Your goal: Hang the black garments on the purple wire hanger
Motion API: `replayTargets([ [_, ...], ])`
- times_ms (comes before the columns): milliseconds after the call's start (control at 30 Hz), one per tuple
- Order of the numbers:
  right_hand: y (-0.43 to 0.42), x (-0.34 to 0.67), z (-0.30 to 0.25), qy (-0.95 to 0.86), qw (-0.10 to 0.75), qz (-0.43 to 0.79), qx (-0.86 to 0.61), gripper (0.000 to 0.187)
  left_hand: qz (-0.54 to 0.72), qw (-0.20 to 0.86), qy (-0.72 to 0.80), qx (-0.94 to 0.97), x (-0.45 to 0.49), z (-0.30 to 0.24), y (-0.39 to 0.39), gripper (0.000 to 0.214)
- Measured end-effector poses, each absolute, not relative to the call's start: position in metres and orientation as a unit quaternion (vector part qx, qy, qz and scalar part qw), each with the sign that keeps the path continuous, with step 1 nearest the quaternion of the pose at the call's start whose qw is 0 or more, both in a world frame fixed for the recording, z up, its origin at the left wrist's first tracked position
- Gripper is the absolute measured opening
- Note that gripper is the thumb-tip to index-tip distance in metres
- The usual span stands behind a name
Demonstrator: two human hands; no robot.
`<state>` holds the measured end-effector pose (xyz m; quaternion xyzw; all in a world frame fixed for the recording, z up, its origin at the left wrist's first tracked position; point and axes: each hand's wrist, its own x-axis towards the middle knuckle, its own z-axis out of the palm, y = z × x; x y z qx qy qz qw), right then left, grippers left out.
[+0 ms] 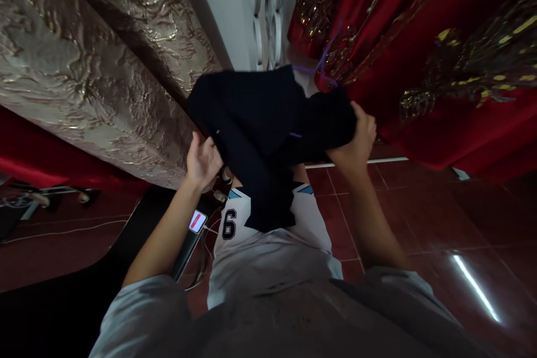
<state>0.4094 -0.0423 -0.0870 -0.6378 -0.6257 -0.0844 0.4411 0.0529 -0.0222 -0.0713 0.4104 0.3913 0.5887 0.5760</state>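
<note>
A dark navy piece of cloth (264, 106), perhaps a garment, is stretched out in front of me, its lower end hanging over my lap. My right hand (356, 137) is closed around its bunched right end. At the left edge of the cloth is my left hand (205, 161), palm up, with the thumb apart from the fingers. Its fingertips are at the cloth, and I cannot tell whether they touch it. Purple thread (325, 56) trails from the upper right of the cloth, and a short purple mark shows on its front.
Beige embossed fabric (138, 56) hangs at the left, red cloth with gold sequins (403, 61) at the right. White metalwork (266, 17) stands between them. A lit phone (197, 221) with a white cable lies beside my left thigh. The floor (403, 218) is red tile.
</note>
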Motion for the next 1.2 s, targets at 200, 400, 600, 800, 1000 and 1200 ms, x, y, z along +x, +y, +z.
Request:
replayTargets([
  [200, -0.034, 0.4, -0.029, -0.683, 0.38, -0.104, -0.615, 0.089, 0.592, 0.581, 0.324, 0.454, 0.075, -0.091, -0.025, 0.065],
  [400, -0.043, 0.408, -0.01, -0.767, 0.344, -0.077, -0.537, 0.087, 0.688, 0.486, 0.415, 0.345, 0.093, -0.115, -0.031, 0.054],
  [600, -0.058, 0.375, -0.05, -0.681, 0.534, -0.088, -0.493, 0.058, 0.661, 0.528, 0.497, 0.193, 0.109, -0.13, -0.054, 0.041],
  [800, -0.067, 0.28, -0.13, -0.517, 0.6, 0.152, -0.591, 0.036, 0.656, 0.541, 0.498, 0.168, 0.114, -0.128, -0.075, 0.033],
  [1000, -0.088, 0.27, -0.151, -0.616, 0.383, 0.537, -0.431, 0.03, 0.681, 0.498, 0.509, 0.171, 0.12, -0.125, -0.086, 0.033],
  [1200, -0.095, 0.287, -0.136, -0.556, 0.47, 0.508, -0.46, 0.036, 0.69, 0.476, 0.525, 0.15, 0.141, -0.134, -0.095, 0.038],
])
